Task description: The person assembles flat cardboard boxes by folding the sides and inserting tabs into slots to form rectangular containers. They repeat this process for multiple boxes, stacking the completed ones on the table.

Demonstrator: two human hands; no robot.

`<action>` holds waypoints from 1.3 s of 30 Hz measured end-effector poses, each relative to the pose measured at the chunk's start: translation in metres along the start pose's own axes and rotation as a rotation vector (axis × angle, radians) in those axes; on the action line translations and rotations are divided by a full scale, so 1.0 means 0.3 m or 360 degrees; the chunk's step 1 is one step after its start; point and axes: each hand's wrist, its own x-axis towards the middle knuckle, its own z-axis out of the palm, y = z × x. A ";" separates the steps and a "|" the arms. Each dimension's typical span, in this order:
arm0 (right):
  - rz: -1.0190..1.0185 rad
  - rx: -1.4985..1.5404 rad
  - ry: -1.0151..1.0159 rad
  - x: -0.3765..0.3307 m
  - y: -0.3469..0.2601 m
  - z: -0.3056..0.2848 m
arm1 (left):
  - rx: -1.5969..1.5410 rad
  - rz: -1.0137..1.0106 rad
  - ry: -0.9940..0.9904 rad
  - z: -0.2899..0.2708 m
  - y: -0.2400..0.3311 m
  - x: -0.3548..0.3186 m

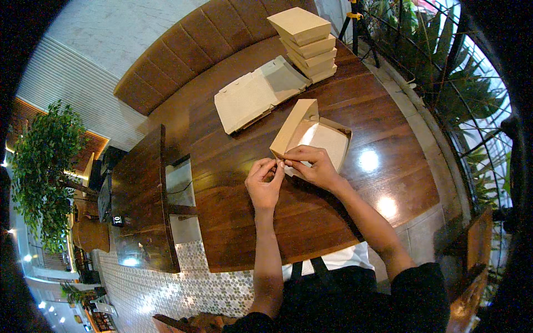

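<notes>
We had both hands pinched on the near corner of a half-folded cardboard box point(313, 139): the right hand point(313, 166) clamped on its edge, the left hand point(265, 180) apparently gripping a flap there, though its fingertips were hard to see. The box sat mid-tabletop point(244, 222), corner still being tucked; locking it wanted a firm push. Behind lay a flat unfolded box point(255, 97) and a stack of finished boxes point(308, 41), well clear.

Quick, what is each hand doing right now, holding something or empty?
Left hand: fingers pinched shut on the near corner of the cardboard box.
Right hand: fingers closed on the same corner of the box, gripping its edge.
</notes>
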 end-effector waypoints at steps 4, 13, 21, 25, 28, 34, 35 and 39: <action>0.0231 0.0236 -0.0036 0.007 -0.004 -0.020 | -0.0267 -0.0177 0.0074 0.024 0.000 -0.020; 0.0496 0.0408 -0.0097 0.009 -0.013 -0.040 | -0.0342 -0.0233 0.0126 0.048 -0.010 -0.023; 0.0614 0.0568 -0.0294 0.022 0.008 -0.088 | -0.0454 -0.0225 0.0011 0.030 0.003 -0.033; 0.0703 0.0623 -0.0248 0.015 -0.008 -0.071 | -0.0361 -0.0431 -0.0009 0.028 0.016 -0.035; 0.0629 0.0645 -0.0176 0.005 -0.007 -0.037 | -0.0151 -0.0183 -0.0013 0.029 0.037 -0.032; 0.0483 0.0516 0.0094 -0.016 0.034 0.038 | 0.0241 0.0042 0.0095 0.052 0.058 -0.025; 0.0502 0.0493 0.0112 -0.019 0.039 0.050 | 0.0309 0.0080 0.0118 0.058 0.058 -0.025; 0.0380 0.0276 0.0142 -0.026 0.041 0.065 | 0.0477 0.0120 0.0186 0.077 0.057 -0.033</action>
